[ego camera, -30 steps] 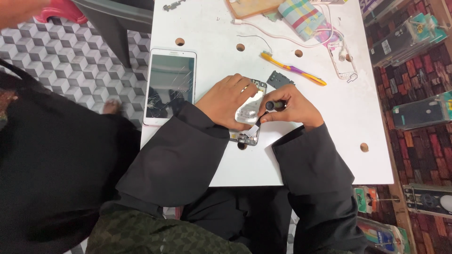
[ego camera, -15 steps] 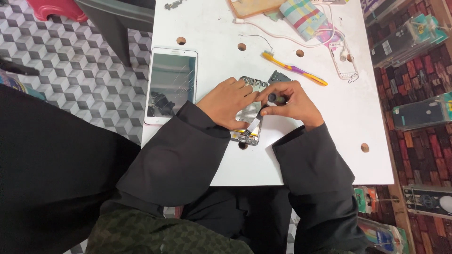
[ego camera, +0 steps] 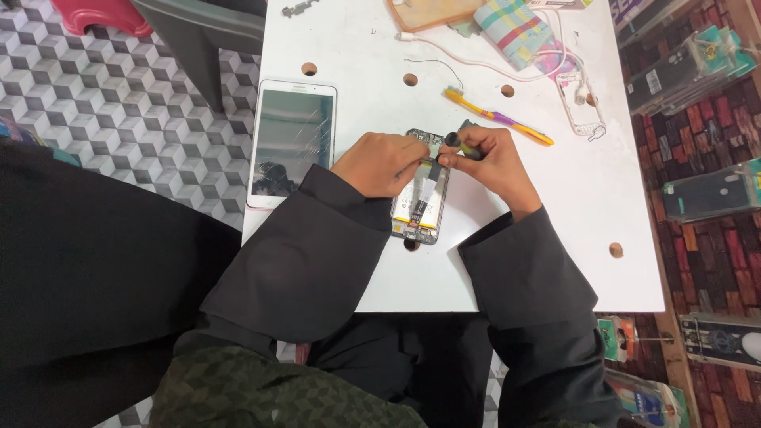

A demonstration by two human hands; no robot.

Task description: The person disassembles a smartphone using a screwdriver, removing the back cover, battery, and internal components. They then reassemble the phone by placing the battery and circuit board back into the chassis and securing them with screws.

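Note:
An opened phone [ego camera: 422, 208] with its back off lies on the white table [ego camera: 555, 261], its battery and circuit board showing. My left hand [ego camera: 380, 162] rests on the phone's upper left part and pins it down. My right hand [ego camera: 485, 162] is closed around a small dark screwdriver [ego camera: 460, 144], whose tip meets the phone's upper end. Both arms wear dark sleeves.
A white tablet [ego camera: 290, 141] with a cracked screen lies left of the phone. A yellow and purple toothbrush [ego camera: 499, 119], a white cable [ego camera: 476, 63], a checked cloth [ego camera: 517, 30] and a clear phone case [ego camera: 583, 103] sit further back. Round holes dot the tabletop.
The view has tilted and shifted. My hands have lifted off the middle of the phone, so its battery now shows. My right hand has moved the screwdriver to the phone's top.

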